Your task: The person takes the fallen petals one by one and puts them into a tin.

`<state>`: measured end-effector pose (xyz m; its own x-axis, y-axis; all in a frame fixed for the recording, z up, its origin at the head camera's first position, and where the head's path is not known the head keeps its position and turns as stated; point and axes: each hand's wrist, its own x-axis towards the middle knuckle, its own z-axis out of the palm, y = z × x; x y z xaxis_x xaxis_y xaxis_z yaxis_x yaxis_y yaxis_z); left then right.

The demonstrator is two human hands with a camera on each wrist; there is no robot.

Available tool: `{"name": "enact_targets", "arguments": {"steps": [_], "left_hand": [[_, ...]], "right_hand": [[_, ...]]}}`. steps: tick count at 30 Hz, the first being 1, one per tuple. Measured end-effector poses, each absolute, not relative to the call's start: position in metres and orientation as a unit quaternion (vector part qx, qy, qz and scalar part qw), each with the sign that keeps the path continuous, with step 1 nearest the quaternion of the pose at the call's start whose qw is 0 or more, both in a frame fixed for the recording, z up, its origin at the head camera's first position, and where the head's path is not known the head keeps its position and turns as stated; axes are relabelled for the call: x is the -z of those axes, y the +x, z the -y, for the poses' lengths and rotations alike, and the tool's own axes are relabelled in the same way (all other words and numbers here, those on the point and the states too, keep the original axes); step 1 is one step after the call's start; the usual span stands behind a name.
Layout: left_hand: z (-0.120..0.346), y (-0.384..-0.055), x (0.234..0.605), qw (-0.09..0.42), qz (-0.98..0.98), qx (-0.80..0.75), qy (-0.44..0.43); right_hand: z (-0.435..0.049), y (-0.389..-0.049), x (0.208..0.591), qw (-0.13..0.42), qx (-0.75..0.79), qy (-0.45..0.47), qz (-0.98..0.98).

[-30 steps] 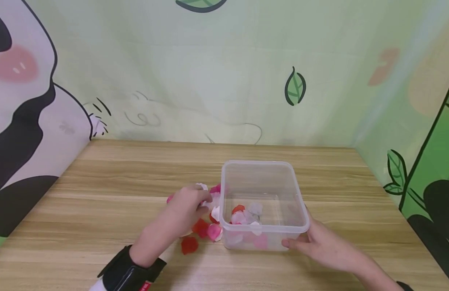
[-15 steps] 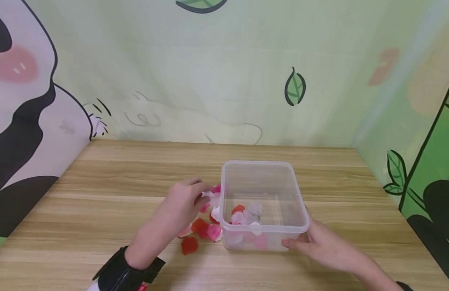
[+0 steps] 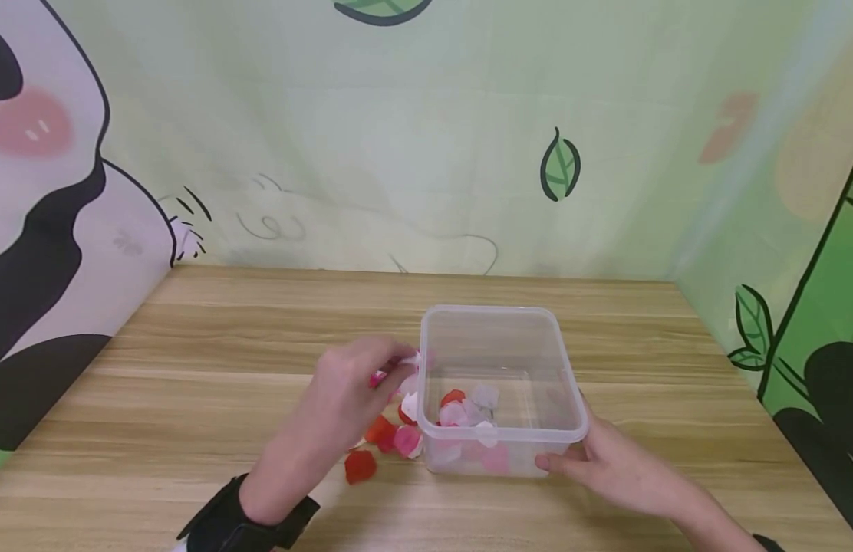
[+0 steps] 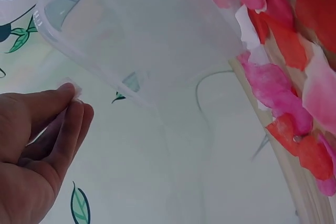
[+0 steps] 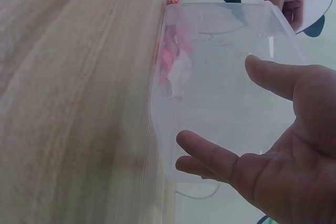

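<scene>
My left hand [image 3: 354, 387] pinches a small white petal [image 4: 78, 91] between thumb and fingertips, beside the box's upper left rim. The clear plastic box [image 3: 505, 434] stands upright on the table, with pink, white and red petals [image 3: 461, 414] inside it. My right hand [image 3: 606, 460] rests against the box's near right corner. In the right wrist view its thumb and fingers lie fairly straight and spread against the wall. A heap of artificial petals [image 4: 275, 85], red, pink and white, lies close to the box's left wall, partly behind my left hand in the head view.
The wood-grain table [image 3: 247, 322] runs back to a pale green printed backdrop [image 3: 426, 153]. A single red petal [image 3: 360, 466] lies nearest the front of the heap. A printed side panel [image 3: 813, 307] borders the table on the right.
My left hand has lifted from the petals and moved right, up to the box's left rim, with a white petal between its fingertips. The right hand and box have stayed put.
</scene>
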<state>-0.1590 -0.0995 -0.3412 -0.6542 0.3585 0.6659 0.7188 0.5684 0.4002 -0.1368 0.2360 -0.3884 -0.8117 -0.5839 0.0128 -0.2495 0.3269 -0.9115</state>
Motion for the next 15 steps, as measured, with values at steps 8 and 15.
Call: {"name": "enact_targets", "arguments": {"steps": [8, 15], "left_hand": [[0.088, -0.156, 0.347, 0.344, 0.786, 0.346, -0.379], [0.084, -0.158, 0.35, 0.346, 0.768, 0.351, -0.408]], "right_hand": [[-0.237, -0.138, 0.389, 0.163, 0.515, -0.256, -0.801], [-0.237, -0.137, 0.388, 0.161, 0.51, -0.255, -0.806]]}}
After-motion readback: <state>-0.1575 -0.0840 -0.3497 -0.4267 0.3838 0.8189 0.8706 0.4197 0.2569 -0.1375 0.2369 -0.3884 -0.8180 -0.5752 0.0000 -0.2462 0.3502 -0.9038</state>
